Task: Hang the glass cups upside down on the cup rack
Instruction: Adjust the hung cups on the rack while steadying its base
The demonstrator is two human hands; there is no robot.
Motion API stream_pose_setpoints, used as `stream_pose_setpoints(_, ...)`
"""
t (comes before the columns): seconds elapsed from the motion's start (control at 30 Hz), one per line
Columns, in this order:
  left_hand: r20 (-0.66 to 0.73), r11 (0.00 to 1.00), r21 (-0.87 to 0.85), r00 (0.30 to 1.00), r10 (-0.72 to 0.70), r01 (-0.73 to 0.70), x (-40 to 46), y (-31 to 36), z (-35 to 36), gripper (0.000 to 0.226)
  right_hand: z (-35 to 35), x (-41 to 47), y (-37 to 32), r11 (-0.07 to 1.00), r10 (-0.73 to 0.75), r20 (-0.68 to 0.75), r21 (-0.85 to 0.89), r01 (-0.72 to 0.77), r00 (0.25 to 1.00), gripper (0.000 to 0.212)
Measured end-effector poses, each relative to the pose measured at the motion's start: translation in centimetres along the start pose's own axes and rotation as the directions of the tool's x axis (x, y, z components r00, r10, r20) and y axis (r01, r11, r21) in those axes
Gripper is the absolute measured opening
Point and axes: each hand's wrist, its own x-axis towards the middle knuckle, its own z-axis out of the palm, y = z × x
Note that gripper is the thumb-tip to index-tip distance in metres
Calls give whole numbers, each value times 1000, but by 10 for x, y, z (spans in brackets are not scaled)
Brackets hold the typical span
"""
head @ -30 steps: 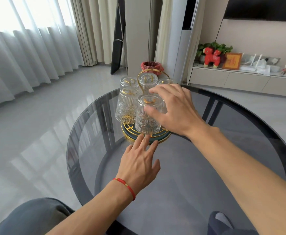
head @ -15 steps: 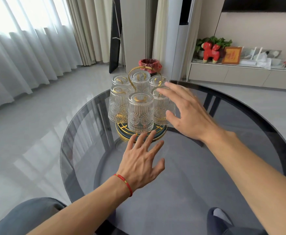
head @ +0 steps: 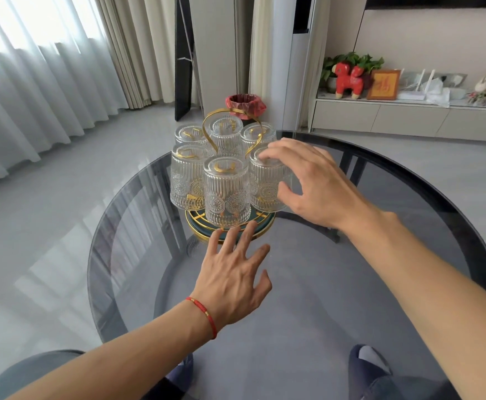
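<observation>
Centre of frame: rack (head: 260, 228) on a round glass table (head: 409, 284), carrying six inverted cups (head: 226, 192). Right hand (head: 319, 186), fingers spread, fingertips on the base of the right-front cup (head: 267, 184). Left hand (head: 233, 281), fingers apart, fingertips at the rack's near rim.
</observation>
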Motion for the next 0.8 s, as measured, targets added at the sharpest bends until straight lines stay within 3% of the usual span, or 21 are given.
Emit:
stream_pose_setpoints(0.6, 3, 997, -54, 998, -56, 56, -2, 3, 0, 54, -8, 2, 10, 999, -13, 2, -52, 13, 1000, 48)
stream_pose_setpoints(0.8, -3, 996, -60, 998, -62, 61, -2, 4, 0, 51, -4, 2, 6, 998, -9, 17, -66, 10, 1000, 60)
